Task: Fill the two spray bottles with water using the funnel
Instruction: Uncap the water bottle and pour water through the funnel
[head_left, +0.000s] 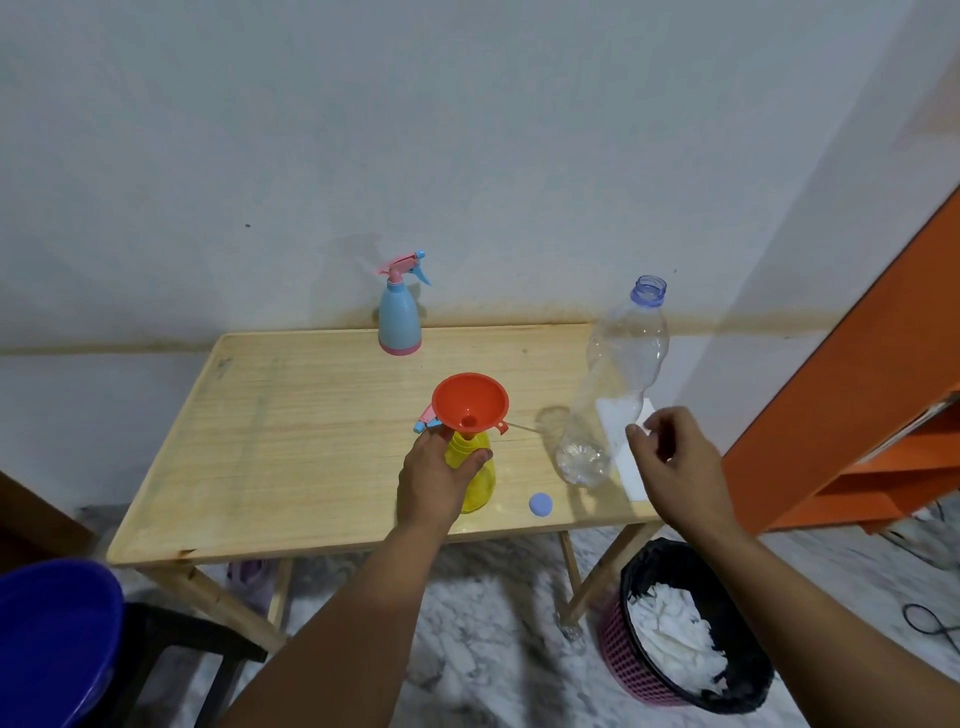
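Now steadying the yellow spray bottle near the front edge of the worktop, with the left hand wrapped round its neck, fingers curled on the yellow plastic just under the red funnel that sits in the open mouth. Right hand just beside the clear water bottle, fingers loosely bent and holding nothing; whether touching the plastic or a little apart, cannot tell. Water bottle standing open and leaning, almost empty as far as visible, its blue cap lying on the worktop between the two bottles. Pink-and-blue spray head lying behind the funnel, so likely belonging to the yellow bottle. Blue spray bottle well apart at the back edge, near the wall, spray head screwed on. Probably the end of pouring into the yellow bottle, or the moment before the next pour. To do this well: keep the left grip low on the neck so the funnel stays upright and seated; take the water bottle round its middle, not squeezing the thin plastic; pour slowly into the funnel centre, watching the level through the yellow wall. Risk: tipping the light funnel, or spilling on the wood.
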